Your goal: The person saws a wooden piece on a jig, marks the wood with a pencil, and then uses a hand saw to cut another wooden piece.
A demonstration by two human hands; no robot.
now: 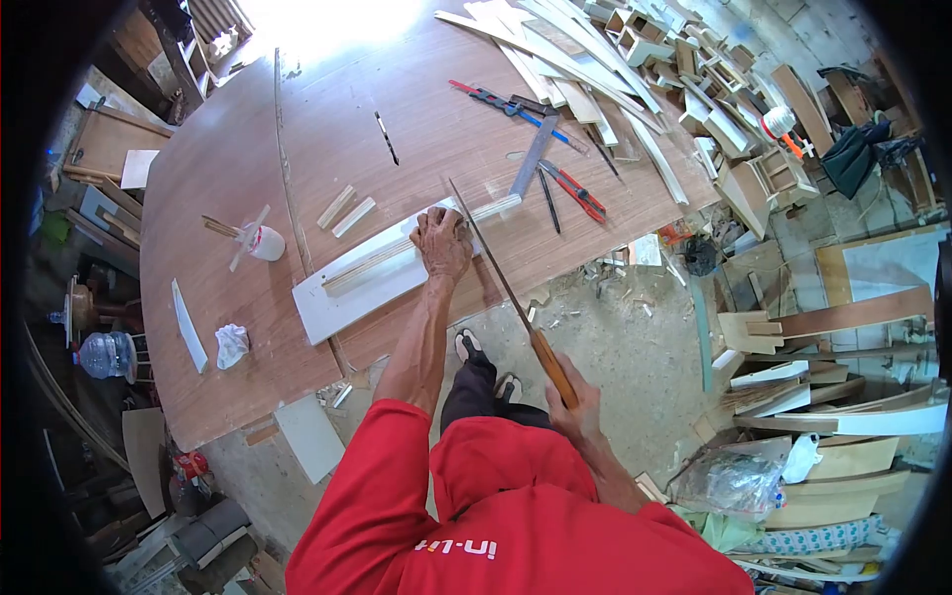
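My left hand (443, 243) presses down with bent fingers on a long thin wooden strip (372, 265), holding it against a white board (347, 313) on the table. The strip's far end sticks out past the board toward the right. In my right hand (579, 405) is a handsaw (506, 286), gripped by its wooden handle. The narrow blade slants up and left, crossing the strip just right of my left fingers. Two short wood pieces (347, 211) lie behind the board.
A metal square (536, 154), red pliers (580, 195), a black pen (548, 201) and a marker (387, 138) lie on the wooden table (228, 129). A glue pot (266, 244) and crumpled white cloth (231, 345) are at left. Wood strips (565, 59) pile up at back right.
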